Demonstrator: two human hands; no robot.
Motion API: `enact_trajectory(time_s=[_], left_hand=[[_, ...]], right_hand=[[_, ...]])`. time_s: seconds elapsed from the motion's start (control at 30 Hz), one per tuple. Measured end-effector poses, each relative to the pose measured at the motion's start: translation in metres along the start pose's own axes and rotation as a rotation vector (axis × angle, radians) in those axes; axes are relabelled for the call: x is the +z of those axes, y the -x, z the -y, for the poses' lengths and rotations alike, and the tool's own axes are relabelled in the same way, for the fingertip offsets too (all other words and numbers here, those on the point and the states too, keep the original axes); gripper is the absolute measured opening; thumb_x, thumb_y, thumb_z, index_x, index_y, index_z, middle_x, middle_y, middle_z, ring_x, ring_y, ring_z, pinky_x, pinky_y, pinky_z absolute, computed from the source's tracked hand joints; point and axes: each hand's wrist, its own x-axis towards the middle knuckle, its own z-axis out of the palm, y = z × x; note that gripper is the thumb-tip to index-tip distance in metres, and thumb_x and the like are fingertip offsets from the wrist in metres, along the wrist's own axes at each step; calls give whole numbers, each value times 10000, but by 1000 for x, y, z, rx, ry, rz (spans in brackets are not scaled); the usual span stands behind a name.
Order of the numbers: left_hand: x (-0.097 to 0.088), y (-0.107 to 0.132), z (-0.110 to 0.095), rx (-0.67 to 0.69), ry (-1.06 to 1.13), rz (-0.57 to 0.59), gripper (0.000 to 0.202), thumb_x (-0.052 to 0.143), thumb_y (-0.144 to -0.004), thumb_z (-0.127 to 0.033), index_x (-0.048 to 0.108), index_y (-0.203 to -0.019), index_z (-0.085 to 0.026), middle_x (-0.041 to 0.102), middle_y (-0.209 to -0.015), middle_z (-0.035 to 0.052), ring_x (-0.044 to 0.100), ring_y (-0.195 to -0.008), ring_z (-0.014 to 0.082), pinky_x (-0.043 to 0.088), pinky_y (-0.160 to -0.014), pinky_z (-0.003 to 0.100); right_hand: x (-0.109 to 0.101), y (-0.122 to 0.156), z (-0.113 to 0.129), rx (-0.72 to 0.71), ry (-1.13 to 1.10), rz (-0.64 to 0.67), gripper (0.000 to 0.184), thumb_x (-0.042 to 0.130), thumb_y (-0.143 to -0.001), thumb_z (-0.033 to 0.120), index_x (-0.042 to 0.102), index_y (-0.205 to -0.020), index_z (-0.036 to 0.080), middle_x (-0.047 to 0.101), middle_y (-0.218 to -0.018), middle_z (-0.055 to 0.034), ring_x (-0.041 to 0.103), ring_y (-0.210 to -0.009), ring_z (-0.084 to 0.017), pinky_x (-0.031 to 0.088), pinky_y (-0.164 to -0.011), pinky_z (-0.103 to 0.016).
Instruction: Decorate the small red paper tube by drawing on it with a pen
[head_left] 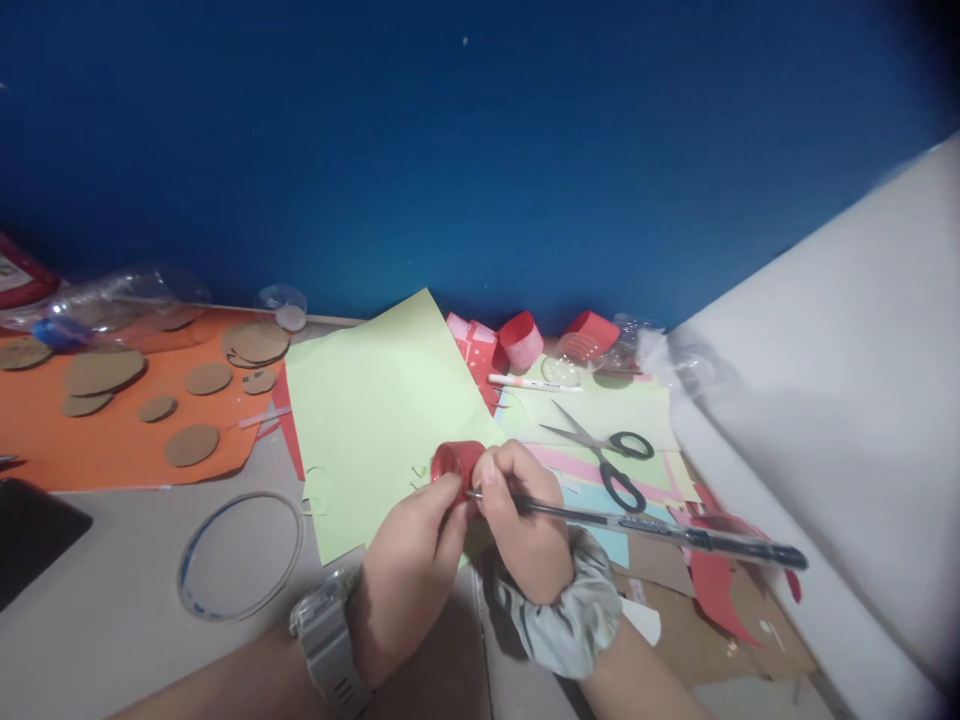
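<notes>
My left hand (416,550) pinches a small red bottle cap (456,461) and holds it down on a light green paper sheet (375,410). My right hand (525,520) is closed around a black pen (660,528). The pen's tip sits by the cap's edge and its barrel points off to the right. A watch is on my left wrist and a grey scrunchie on my right wrist.
Black-handled scissors (611,455) lie on coloured papers to the right. A white marker (529,382) and red paper rolls (521,338) sit behind. Cardboard discs (101,370) rest on orange paper (112,445) at left. A clear plastic ring (240,555) lies at front left.
</notes>
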Motion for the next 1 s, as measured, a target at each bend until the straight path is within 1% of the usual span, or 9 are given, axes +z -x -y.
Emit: enact_trajectory(time_s=[0.1, 0.23, 0.3, 0.43, 0.57, 0.6, 0.77, 0.93, 1.0], left_hand=[[0, -1, 0, 0, -6, 0, 196, 376, -944, -265, 537, -854, -198, 654, -853, 52, 599, -803, 206, 443, -766, 323], [0, -2, 0, 9, 20, 9, 205, 372, -938, -240, 570, -925, -188, 680, -937, 75, 624, -861, 215, 453, -811, 334], [0, -2, 0, 14, 22, -1, 207, 376, -936, -238, 577, -945, -188, 684, -957, 78, 628, -878, 215, 456, -816, 331], [0, -2, 0, 12, -10, -14, 200, 385, -937, -251, 565, -877, -187, 670, -870, 64, 618, -815, 211, 457, -764, 320], [-1, -1, 0, 28, 31, 2, 211, 375, -941, -240, 566, -866, -192, 665, -863, 52, 617, -807, 197, 457, -750, 297], [-1, -1, -1, 29, 30, 2, 212, 375, -942, -241, 565, -862, -193, 664, -861, 52, 618, -808, 197, 457, -749, 295], [-1, -1, 0, 12, -1, -13, 199, 383, -930, -240, 567, -870, -197, 683, -883, 61, 626, -827, 207, 456, -763, 299], [-1, -1, 0, 30, 49, 6, 200, 379, -939, -241, 558, -858, -202, 678, -870, 43, 618, -802, 186, 454, -739, 275], [-1, -1, 0, 26, 50, 12, 198, 377, -940, -242, 552, -857, -198, 668, -863, 44, 615, -809, 190, 452, -747, 284]], right_hand=[[1, 0, 0, 24, 0, -29, 280, 449, -961, 277, 425, -689, 214, 415, -608, 52, 414, -552, -109, 358, -548, -250], [0, -1, 2, -55, 11, 27, 265, 450, -946, 236, 416, -685, 213, 440, -630, 45, 427, -569, -109, 364, -554, -246], [0, -1, 2, -63, 13, 29, 263, 444, -949, 235, 425, -688, 212, 439, -628, 45, 430, -567, -108, 365, -552, -245], [1, 0, 1, -28, 17, -19, 264, 444, -956, 247, 429, -695, 213, 428, -616, 49, 422, -555, -108, 356, -545, -249], [1, 1, 1, -70, 43, 62, 261, 461, -941, 230, 413, -685, 213, 447, -640, 41, 430, -582, -112, 355, -557, -250], [0, 1, 1, -74, 48, 65, 265, 461, -940, 227, 406, -682, 213, 442, -637, 41, 427, -581, -112, 353, -556, -250], [0, 0, 2, -56, 23, 1, 254, 443, -946, 238, 414, -695, 216, 446, -636, 42, 434, -572, -112, 371, -561, -249], [-2, 1, 2, -78, 85, 80, 258, 466, -935, 246, 412, -684, 215, 463, -642, 34, 445, -585, -119, 358, -554, -255], [-1, 1, 1, -79, 84, 63, 255, 461, -939, 244, 415, -690, 215, 461, -640, 35, 445, -584, -119, 358, -553, -254]])
